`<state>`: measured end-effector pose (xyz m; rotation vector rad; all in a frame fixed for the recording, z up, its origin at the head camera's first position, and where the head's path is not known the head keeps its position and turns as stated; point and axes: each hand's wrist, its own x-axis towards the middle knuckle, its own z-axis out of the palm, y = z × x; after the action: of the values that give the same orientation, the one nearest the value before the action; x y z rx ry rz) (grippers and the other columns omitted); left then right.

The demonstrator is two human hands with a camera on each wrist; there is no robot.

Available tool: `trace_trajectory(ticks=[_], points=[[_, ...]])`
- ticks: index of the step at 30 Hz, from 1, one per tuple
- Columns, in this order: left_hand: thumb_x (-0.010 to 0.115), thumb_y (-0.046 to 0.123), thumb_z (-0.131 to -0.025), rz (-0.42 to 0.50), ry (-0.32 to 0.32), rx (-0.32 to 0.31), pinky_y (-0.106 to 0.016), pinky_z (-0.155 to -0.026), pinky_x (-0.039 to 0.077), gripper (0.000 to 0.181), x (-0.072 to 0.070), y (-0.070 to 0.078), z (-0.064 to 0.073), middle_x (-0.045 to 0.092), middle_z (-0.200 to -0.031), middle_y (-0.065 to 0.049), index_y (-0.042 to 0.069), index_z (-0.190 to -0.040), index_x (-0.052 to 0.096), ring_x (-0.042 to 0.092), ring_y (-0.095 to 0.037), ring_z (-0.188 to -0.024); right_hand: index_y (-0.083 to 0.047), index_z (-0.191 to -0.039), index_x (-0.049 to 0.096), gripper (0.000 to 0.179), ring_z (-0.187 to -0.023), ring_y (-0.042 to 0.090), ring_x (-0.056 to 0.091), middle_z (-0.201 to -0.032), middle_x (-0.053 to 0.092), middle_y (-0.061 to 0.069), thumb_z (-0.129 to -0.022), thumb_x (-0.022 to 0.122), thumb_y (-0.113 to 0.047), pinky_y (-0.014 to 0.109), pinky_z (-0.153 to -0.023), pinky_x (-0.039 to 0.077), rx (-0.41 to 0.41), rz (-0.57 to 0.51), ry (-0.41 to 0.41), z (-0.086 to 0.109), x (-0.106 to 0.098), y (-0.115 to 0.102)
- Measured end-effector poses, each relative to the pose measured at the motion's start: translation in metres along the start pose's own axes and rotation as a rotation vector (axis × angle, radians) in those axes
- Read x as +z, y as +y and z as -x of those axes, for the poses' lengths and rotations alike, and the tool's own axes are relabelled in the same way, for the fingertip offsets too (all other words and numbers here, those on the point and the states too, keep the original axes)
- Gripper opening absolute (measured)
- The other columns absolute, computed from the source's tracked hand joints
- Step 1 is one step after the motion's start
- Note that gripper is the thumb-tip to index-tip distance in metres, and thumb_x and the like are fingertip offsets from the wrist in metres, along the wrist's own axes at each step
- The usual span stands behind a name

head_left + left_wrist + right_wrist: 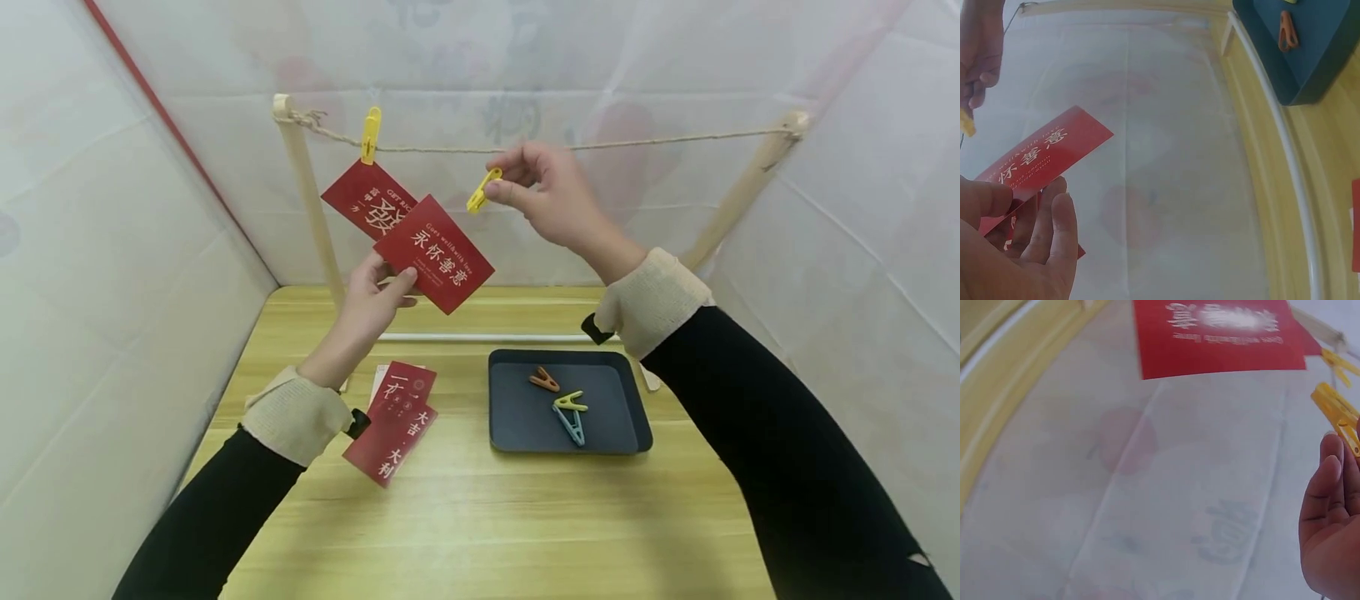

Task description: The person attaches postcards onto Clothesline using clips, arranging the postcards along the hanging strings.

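My left hand (372, 298) pinches a red card (437, 254) with white lettering by its lower left edge, thumb in front. In the head view this card overlaps part of another red card (362, 198), which hangs from the twine (442, 150) by a yellow clothespin (371, 136). Just below the twine, my right hand (555, 196) pinches a second yellow clothespin (483, 191) between thumb and fingers. That clothespin (1336, 412) is apart from the held card (1216, 337) in the right wrist view.
Wooden posts (307, 192) hold the twine at both ends. A dark tray (517, 425) on the wooden table (465, 525) contains an orange clothespin (544, 379), a yellow-green one (572, 402) and a blue one (568, 425). More red cards (390, 425) lie overlapped at left. A white rod (487, 337) runs behind the tray.
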<state>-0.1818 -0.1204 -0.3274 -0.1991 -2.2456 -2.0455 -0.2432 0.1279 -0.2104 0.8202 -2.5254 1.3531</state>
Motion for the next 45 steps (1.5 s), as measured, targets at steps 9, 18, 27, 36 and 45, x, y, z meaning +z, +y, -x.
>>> trace_trajectory(ticks=[9, 18, 27, 36, 45], points=[[0.056, 0.017, -0.103, 0.010, 0.015, 0.011, -0.034, -0.081, 0.059, 0.037, -0.001, 0.006, -0.007, 0.061, -0.122, -0.015, 0.011, -0.138, 0.050, 0.069, -0.026, -0.099, -0.005, -0.104, 0.070, 0.022, -0.077, 0.015, 0.064, -0.093, 0.074, 0.004, -0.089, 0.076, -0.021, 0.025, -0.069, 0.049, -0.135, 0.015, 0.096, -0.011, 0.001, -0.014], [0.056, 0.017, -0.102, 0.029, 0.002, 0.010, -0.035, -0.082, 0.059, 0.035, 0.006, 0.009, -0.012, 0.061, -0.121, -0.012, 0.012, -0.136, 0.052, 0.069, -0.026, -0.099, -0.002, -0.103, 0.072, 0.020, -0.072, 0.016, 0.062, -0.089, 0.073, 0.004, -0.090, 0.075, -0.016, 0.024, -0.067, 0.049, -0.112, -0.022, 0.195, -0.024, -0.006, -0.015], [0.054, 0.016, -0.103, 0.033, 0.012, -0.003, -0.035, -0.082, 0.059, 0.033, 0.007, 0.012, -0.014, 0.061, -0.121, -0.011, 0.012, -0.135, 0.051, 0.069, -0.026, -0.100, 0.001, -0.103, 0.072, 0.020, -0.067, 0.016, 0.062, -0.094, 0.074, 0.010, -0.090, 0.075, -0.013, 0.024, -0.065, 0.054, -0.162, -0.036, 0.194, -0.035, -0.001, -0.022], [0.055, 0.018, -0.103, 0.010, 0.020, 0.012, -0.042, -0.086, 0.058, 0.033, 0.004, 0.013, -0.015, 0.062, -0.122, -0.012, 0.014, -0.136, 0.051, 0.069, -0.026, -0.101, 0.002, -0.103, 0.072, 0.019, -0.068, 0.013, 0.063, -0.094, 0.074, 0.012, -0.090, 0.074, -0.011, 0.023, -0.065, 0.053, -0.148, -0.045, 0.258, -0.031, 0.002, -0.030], [0.055, 0.016, -0.103, 0.008, 0.023, 0.021, -0.036, -0.081, 0.059, 0.033, 0.004, 0.015, -0.018, 0.062, -0.122, -0.012, 0.012, -0.135, 0.051, 0.069, -0.026, -0.099, 0.000, -0.102, 0.073, 0.018, -0.070, 0.017, 0.064, -0.093, 0.075, 0.012, -0.091, 0.074, -0.013, 0.023, -0.062, 0.052, -0.119, -0.021, 0.257, -0.033, 0.004, -0.031]])
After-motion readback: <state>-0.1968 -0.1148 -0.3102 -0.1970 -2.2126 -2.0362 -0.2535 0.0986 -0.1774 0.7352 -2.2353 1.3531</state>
